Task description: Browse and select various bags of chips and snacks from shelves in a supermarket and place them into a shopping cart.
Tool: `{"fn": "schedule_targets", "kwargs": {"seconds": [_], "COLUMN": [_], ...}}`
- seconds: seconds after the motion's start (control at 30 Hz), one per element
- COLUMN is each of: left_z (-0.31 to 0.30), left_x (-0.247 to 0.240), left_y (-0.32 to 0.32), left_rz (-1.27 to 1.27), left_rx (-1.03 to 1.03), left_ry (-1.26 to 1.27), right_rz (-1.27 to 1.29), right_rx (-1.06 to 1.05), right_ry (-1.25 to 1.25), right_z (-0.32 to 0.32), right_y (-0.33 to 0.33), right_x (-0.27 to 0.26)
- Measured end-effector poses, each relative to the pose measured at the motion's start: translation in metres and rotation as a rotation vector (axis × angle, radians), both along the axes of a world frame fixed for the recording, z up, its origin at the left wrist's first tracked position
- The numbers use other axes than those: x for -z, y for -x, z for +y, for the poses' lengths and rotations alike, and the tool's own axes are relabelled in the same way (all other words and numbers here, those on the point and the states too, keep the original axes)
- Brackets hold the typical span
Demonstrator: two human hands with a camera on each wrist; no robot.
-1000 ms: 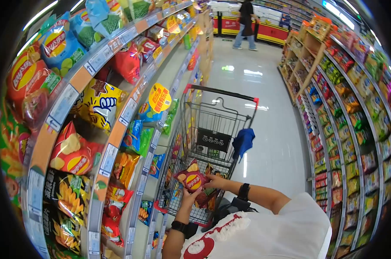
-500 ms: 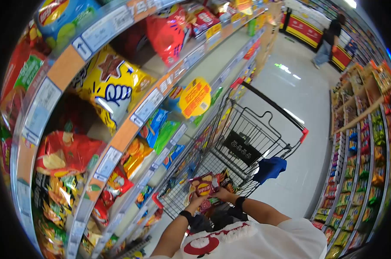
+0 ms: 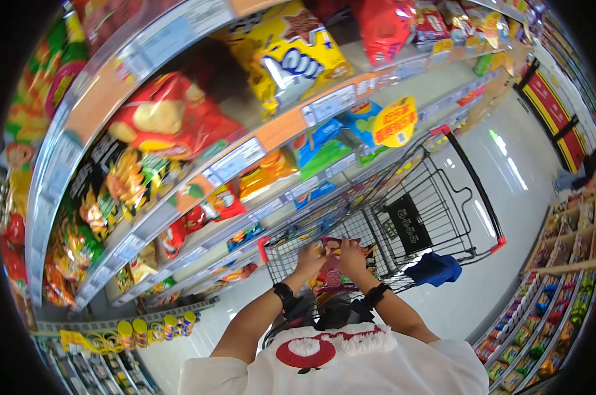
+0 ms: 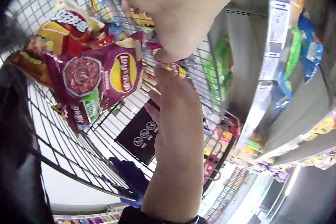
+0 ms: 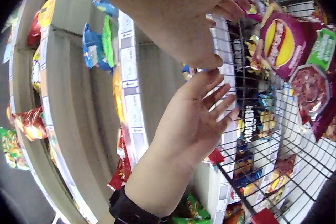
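A purple Lay's chip bag lies on other snack packets in the wire shopping cart. In the right wrist view, this purple bag is beyond the fingers, at the right. My left hand is over the cart with spread, relaxed fingers, seen palm-side as the left hand in the right wrist view. My right hand is beside it, fingers loosely extended and holding nothing. The thumbs of both hands come close together. Beneath the purple bag, a red and yellow packet shows.
Shelves of chip bags run along the left, with a yellow bag and a red bag near the cart. A blue cloth-like item hangs on the cart's side. Snack racks line the right, across the shiny floor.
Both hands held the purple chip bag earlier; it now lies in the cart, released. The head view has turned left and closer to the shelf.
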State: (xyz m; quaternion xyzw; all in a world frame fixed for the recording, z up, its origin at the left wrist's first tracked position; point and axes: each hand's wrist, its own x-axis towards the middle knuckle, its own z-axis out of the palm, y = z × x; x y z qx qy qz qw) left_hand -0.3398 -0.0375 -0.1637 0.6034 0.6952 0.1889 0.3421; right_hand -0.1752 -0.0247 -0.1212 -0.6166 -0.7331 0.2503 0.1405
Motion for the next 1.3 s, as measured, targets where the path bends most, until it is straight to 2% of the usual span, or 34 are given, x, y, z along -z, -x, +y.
{"fn": "schedule_targets", "kwargs": {"seconds": [0.03, 0.1, 0.3, 0.4, 0.5, 0.6, 0.63, 0.73, 0.8, 0.93, 0.97, 1.07, 1.1, 1.23, 1.3], "left_z": [0.001, 0.0, -0.017, -0.04, -0.075, -0.102, -0.108, -0.111, -0.105, -0.096, -0.085, -0.078, -0.079, -0.099, -0.126], "left_x": [-0.025, -0.041, -0.109, -0.133, -0.165, -0.199, -0.203, -0.21, -0.187, -0.197, -0.177, -0.185, -0.19, -0.218, -0.258], "left_y": [0.004, 0.023, 0.102, 0.154, 0.202, 0.25, 0.265, 0.307, 0.334, 0.354, 0.369, 0.373, 0.371, 0.36, 0.349], "left_rz": [-0.03, -0.113, -0.304, -0.193, 0.018, 0.255, 0.331, 0.295, 0.104, -0.266, -0.135, -0.34, -0.409, -0.324, -0.02], "left_rx": [-0.015, -0.065, -0.338, -0.426, -0.521, -0.518, -0.502, -0.54, -0.527, -0.499, -0.454, -0.464, -0.462, -0.383, -0.216], "left_ry": [-0.095, -0.161, -0.47, -0.705, -0.802, -0.949, -0.995, -0.997, -0.873, -0.54, -0.563, -0.5, -0.528, -0.642, -0.748], "right_rz": [0.01, 0.037, 0.236, 0.358, 0.482, 0.663, 0.734, 0.916, 0.95, 0.925, 0.945, 0.906, 0.965, 1.295, 1.411], "right_rx": [-0.043, -0.142, -0.333, -0.399, -0.451, -0.404, -0.421, -0.349, -0.306, -0.238, -0.242, -0.166, -0.132, -0.101, -0.067], "right_ry": [-0.013, -0.05, -0.21, -0.243, -0.213, -0.021, -0.174, -0.306, -0.218, 0.062, -0.05, 0.074, 0.041, 0.192, 0.319], "right_z": [0.007, 0.016, 0.02, 0.011, -0.005, -0.019, -0.019, -0.02, -0.02, -0.021, -0.019, -0.017, -0.02, -0.029, -0.043], "right_y": [0.011, 0.032, 0.094, 0.133, 0.173, 0.216, 0.234, 0.285, 0.315, 0.354, 0.362, 0.366, 0.368, 0.359, 0.346], "right_x": [-0.005, -0.034, -0.052, -0.062, -0.101, -0.135, -0.136, -0.154, -0.167, -0.164, -0.154, -0.148, -0.153, -0.179, -0.209]}}
